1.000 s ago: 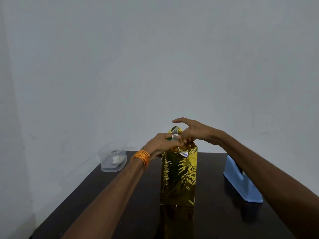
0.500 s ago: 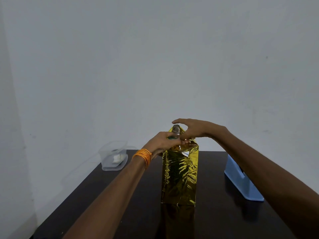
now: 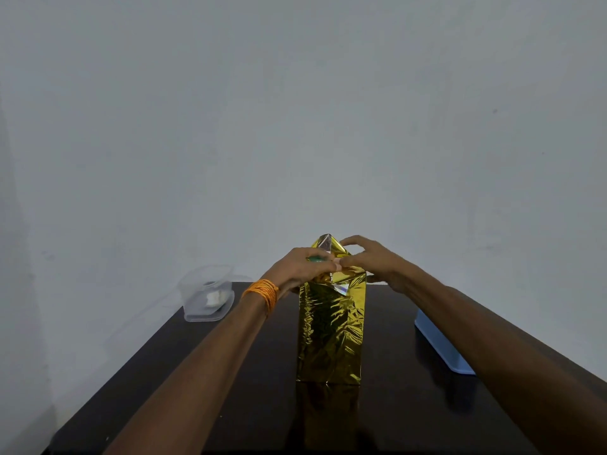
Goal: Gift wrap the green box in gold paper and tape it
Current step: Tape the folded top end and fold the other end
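Pinching the top of the gold paper (image 3: 331,336) with both hands. Curling the left hand (image 3: 297,269) over the top left corner. Nipping the fold with the thumb and fingers of the right hand (image 3: 374,262), one finger lifted. Meeting fingertip to fingertip over the middle of the top, with neither hand spread wide.

Standing tall in the middle of the table (image 3: 394,415): the green box (image 3: 317,258), almost all covered in gold. Showing only a tiny bit of green under the left fingers.

Probably feels light and stiff, as boxes do, so may tip if pushed hard near the top. Looks thin, shiny and crinkly on the outside, so likely slips, springs back up and tears easily. Best to hold at the top edges and corners. Best to press each fold flat against the box and leave one hand on it when reaching for tape.

Counting now, big to small:
- One dark table.
- One box, in one sheet of paper.
- One blue tape dispenser (image 3: 438,343) on the right, partly hidden behind the right arm.
- One clear plastic tub (image 3: 197,307) at the far left, with something white inside, too blurry to name.
- Two hands.
- One pointy flap (image 3: 325,244) sticking up at the back of the top, not folded down yet.
- One bunch of orange threads (image 3: 262,292) round the left wrist.
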A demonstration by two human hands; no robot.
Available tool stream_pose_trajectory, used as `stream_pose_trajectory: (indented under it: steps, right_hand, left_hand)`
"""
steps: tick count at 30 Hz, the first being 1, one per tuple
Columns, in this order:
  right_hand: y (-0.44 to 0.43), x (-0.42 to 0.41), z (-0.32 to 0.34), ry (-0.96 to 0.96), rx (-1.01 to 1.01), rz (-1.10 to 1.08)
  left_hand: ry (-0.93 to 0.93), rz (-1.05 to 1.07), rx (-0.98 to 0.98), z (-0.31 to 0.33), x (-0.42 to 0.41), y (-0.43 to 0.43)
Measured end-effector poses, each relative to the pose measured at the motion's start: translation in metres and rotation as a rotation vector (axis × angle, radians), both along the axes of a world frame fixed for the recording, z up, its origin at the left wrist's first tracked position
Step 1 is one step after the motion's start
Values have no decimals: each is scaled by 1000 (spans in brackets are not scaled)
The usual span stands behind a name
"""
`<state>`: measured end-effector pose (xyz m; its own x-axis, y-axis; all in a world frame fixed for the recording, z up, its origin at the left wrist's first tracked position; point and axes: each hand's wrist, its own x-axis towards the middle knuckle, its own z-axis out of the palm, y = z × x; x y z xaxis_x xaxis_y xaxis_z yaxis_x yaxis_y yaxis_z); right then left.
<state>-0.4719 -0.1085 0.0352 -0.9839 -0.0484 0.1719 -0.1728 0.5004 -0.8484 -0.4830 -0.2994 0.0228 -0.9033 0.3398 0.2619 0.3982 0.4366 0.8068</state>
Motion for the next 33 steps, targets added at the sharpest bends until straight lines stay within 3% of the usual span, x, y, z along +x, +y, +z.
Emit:
stream_pose_trajectory:
  steps: [5, 10, 13, 17, 24, 33]
  right_hand:
    - [-1, -3, -22, -98, -358, 6]
    - [-3, -3, -28, -93, -464, 54]
    - [-4, -3, -29, -97, -483, 38]
    - [-2, -7, -32, -96, -467, 13]
    - [-3, 0, -29, -74, -443, 20]
    - [-5, -2, -27, 36, -372, -53]
  left_hand:
    - [-66, -24, 36, 0, 3, 2]
    - [-111, -33, 156, 2, 2, 2]
    - [-54, 4, 298, 7, -1, 5]
    - [-31, 50, 261, 9, -8, 11]
    - [-172, 61, 364, 7, -13, 14]
    - [-147, 91, 376, 2, -18, 16]
